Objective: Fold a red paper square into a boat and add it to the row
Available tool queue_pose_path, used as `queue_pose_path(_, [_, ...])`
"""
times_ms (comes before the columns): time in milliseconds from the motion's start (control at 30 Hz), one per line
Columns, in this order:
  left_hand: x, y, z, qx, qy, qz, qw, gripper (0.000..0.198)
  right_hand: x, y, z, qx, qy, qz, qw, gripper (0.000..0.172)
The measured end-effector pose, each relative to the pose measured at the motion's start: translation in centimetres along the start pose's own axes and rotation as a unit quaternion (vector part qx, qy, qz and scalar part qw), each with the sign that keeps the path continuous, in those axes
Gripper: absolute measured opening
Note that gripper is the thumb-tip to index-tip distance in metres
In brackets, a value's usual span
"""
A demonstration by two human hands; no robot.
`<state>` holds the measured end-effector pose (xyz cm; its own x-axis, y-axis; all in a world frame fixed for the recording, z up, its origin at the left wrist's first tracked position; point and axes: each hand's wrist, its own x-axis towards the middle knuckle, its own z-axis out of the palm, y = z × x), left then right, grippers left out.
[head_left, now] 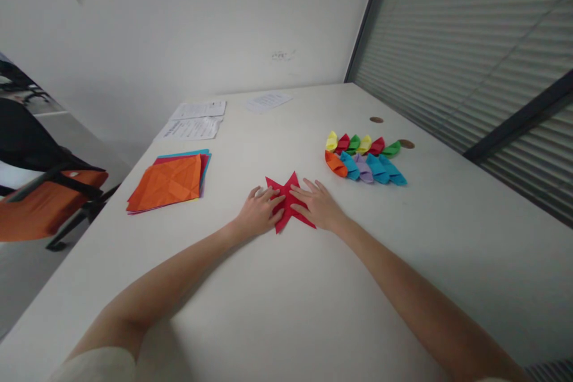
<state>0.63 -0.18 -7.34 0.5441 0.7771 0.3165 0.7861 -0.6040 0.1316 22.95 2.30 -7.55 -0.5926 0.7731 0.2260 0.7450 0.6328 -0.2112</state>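
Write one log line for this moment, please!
left hand: pressing red paper | right hand: pressing red paper | surface: white table

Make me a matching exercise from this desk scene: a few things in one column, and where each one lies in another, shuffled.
Things:
1. red folded paper
2. orange sheet stack
3. row of small folded pieces
4. printed pages

Places:
A. far side of the table, near the wall
B. under both hands, left hand and right hand
C. right of the hands
D. left of the hands

Pairs: 1-B, 2-D, 3-C, 4-A
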Motion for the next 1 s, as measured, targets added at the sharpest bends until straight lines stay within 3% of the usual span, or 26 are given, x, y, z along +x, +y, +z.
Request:
queue_pose_path(167, [0.0,-0.1,-0.1,0.005,0.006,0.002,1.000,0.037,-0.1,-0.2,-0.3,-0.005,0.041,0.031,0.999,0.055])
queue_pose_path(367, [0.1,0.0,-0.4,0.001,-0.002,0.010,1.000,0.036,0.2,-0.8,-0.4,0.003,0.025,-0.038,0.999,0.051])
queue_pose_path(667, [0.0,0.0,-0.4,0.007,0.004,-0.001,1.000,0.034,0.3,0.4,-0.2,-0.013,0.045,0.061,0.997,0.049])
queue_pose_path(833, [-0.1,0.0,-0.5,0.001,0.006,0.004,1.000,0.035,0.2,-0.3,-0.4,-0.009,0.074,0.007,0.997,0.045])
queue_pose_path(1000, [0.0,-0.2,-0.6,-0.033,0.004,0.034,0.999,0.034,0.3,-1.2,-0.4,0.004,0.042,-0.067,0.997,0.047])
